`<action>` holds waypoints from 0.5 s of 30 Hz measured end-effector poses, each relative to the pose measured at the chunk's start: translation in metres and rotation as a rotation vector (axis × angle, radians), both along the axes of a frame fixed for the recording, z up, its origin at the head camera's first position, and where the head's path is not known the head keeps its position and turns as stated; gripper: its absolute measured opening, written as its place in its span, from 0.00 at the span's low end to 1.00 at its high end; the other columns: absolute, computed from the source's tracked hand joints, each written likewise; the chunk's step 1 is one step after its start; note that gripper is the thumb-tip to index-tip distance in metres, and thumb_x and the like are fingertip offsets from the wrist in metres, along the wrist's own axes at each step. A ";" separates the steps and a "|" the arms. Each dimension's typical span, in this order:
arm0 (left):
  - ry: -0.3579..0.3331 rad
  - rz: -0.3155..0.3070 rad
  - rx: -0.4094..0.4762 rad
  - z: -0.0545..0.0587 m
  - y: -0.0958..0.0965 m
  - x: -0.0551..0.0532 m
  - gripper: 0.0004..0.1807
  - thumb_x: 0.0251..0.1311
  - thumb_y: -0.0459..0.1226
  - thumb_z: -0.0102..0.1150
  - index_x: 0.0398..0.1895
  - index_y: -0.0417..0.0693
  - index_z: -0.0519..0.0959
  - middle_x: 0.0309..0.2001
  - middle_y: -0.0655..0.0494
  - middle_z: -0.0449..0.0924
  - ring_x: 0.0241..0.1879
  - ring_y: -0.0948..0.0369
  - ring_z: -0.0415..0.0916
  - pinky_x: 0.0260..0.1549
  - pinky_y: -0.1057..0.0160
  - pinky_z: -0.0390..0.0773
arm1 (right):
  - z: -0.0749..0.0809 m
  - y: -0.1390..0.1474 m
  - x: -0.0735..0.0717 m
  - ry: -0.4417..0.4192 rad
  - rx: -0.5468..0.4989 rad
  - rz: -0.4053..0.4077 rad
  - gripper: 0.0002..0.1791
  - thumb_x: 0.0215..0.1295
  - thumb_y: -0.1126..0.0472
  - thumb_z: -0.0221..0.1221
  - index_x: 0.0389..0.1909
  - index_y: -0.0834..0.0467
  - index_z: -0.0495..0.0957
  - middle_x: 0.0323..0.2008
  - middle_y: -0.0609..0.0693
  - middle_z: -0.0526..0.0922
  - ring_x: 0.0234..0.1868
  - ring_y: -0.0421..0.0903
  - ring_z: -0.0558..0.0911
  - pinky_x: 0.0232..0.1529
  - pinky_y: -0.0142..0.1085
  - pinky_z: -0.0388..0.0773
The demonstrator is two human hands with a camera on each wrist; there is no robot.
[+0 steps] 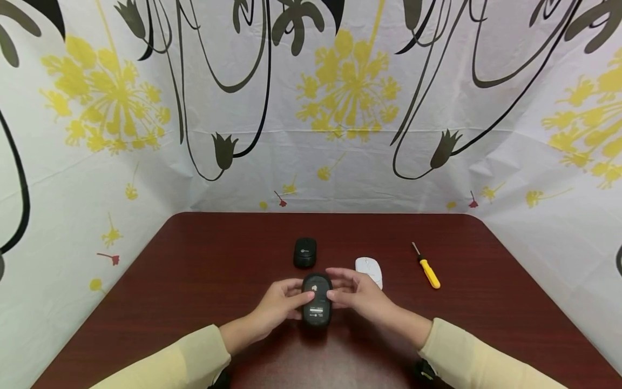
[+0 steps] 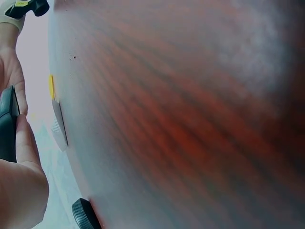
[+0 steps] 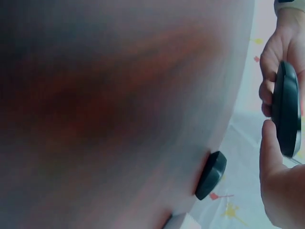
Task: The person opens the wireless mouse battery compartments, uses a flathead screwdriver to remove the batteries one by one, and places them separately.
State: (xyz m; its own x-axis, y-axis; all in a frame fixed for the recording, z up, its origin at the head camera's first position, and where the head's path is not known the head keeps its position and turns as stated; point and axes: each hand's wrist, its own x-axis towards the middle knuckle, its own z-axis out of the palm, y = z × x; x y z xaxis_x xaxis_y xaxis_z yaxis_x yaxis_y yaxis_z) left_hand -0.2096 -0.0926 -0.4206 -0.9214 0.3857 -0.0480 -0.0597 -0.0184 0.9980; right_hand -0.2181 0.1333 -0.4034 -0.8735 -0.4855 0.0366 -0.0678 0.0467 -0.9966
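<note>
Fingers of the left hand point(image 1: 274, 308) and right hand point(image 1: 364, 297) pinch a black mouse point(image 1: 317, 320) between them, one at each side. Head view: underside turned toward the camera, about midway between the desk's point(image 1: 233, 243) side edges, well short of its far edge. Left wrist view: mouse held off the desk. Right wrist view: left fingers curl about it. Judgement: best held lightly, thumbs clear of the pale label point(image 1: 316, 311).
</note>
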 end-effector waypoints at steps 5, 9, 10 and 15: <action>-0.014 -0.004 -0.002 0.001 0.000 0.000 0.25 0.64 0.39 0.62 0.58 0.30 0.72 0.45 0.43 0.83 0.39 0.56 0.83 0.36 0.56 0.84 | 0.003 0.001 -0.004 0.198 0.131 0.000 0.34 0.60 0.62 0.67 0.67 0.62 0.67 0.52 0.59 0.79 0.51 0.52 0.80 0.49 0.38 0.80; -0.020 -0.015 0.001 0.001 -0.001 0.001 0.25 0.64 0.39 0.62 0.59 0.30 0.72 0.45 0.43 0.83 0.40 0.56 0.83 0.37 0.56 0.84 | 0.004 -0.002 -0.005 0.256 0.179 0.016 0.34 0.59 0.61 0.69 0.66 0.61 0.69 0.50 0.55 0.80 0.51 0.50 0.80 0.51 0.35 0.78; -0.023 -0.017 0.002 0.001 -0.001 0.001 0.25 0.64 0.39 0.62 0.59 0.30 0.72 0.45 0.43 0.83 0.40 0.56 0.83 0.37 0.56 0.84 | 0.004 -0.003 -0.005 0.256 0.182 0.024 0.34 0.59 0.61 0.69 0.65 0.61 0.69 0.50 0.55 0.80 0.51 0.50 0.80 0.51 0.35 0.78; -0.035 -0.023 0.013 0.002 0.000 0.002 0.26 0.64 0.39 0.61 0.59 0.30 0.72 0.45 0.43 0.82 0.40 0.56 0.82 0.37 0.57 0.84 | 0.005 -0.006 -0.004 0.255 0.203 0.034 0.33 0.59 0.61 0.69 0.64 0.63 0.70 0.47 0.54 0.81 0.48 0.48 0.81 0.46 0.33 0.80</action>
State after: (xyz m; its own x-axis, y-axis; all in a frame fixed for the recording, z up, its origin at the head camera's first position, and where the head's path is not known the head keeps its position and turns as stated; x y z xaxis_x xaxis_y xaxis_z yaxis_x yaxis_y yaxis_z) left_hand -0.2080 -0.0926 -0.4189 -0.9102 0.4072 -0.0751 -0.0955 -0.0298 0.9950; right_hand -0.2222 0.1276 -0.3986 -0.8318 -0.5337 0.1522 -0.3193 0.2359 -0.9178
